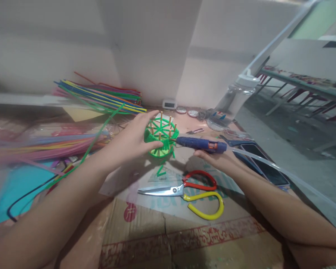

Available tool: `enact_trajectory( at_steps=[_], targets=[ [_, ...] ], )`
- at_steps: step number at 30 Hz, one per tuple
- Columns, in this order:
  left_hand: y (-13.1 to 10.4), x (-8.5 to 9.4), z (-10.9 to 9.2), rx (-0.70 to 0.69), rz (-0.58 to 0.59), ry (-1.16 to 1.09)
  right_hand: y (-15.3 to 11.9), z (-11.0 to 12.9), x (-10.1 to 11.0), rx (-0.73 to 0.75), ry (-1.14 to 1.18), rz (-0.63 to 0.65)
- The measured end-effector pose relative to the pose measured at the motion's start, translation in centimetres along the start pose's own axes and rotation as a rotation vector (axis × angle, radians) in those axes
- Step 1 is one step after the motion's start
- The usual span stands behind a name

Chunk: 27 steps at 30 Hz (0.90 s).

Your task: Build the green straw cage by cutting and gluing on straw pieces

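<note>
A small round green frame (161,129), built of pipe cleaners with spokes and upright wooden sticks, stands on the work surface. My left hand (138,136) grips its left side, thumb in front and fingers behind. A long green pipe cleaner (100,130) slants past my left wrist. In my right hand (210,157) is a blue glue gun (198,144), its metal tip at the right side of the green frame. A clear glue stick (254,155) trails from the gun's back end. Short green cut pieces (161,172) lie just in front of the frame.
Scissors (182,190) with red and yellow handles lie in front of my hands. Bundled coloured pipe cleaners (100,95) are at the back left. A clear water bottle (231,101) and a phone (264,164) stand and lie to the right; a small white clock-like device (169,104) is by the wall.
</note>
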<state>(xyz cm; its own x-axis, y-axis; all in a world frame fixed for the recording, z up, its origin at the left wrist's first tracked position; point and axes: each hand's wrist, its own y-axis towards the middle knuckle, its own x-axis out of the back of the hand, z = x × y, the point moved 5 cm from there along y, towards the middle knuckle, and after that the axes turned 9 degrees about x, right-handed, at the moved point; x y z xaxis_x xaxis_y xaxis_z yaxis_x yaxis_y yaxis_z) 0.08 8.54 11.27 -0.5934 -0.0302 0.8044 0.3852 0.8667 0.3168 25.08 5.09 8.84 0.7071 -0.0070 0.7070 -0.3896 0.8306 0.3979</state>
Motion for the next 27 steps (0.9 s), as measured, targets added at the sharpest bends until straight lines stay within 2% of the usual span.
enact_trajectory(
  at_steps=[17, 27],
  targets=[
    [-0.03, -0.13, -0.03, -0.038, -0.017, 0.018, 0.04, -0.11, 0.06, -0.007, -0.026, -0.032],
    [-0.17, -0.04, -0.27, -0.02, -0.008, 0.006, 0.13, -0.6, 0.0, -0.009, -0.055, 0.019]
  ],
)
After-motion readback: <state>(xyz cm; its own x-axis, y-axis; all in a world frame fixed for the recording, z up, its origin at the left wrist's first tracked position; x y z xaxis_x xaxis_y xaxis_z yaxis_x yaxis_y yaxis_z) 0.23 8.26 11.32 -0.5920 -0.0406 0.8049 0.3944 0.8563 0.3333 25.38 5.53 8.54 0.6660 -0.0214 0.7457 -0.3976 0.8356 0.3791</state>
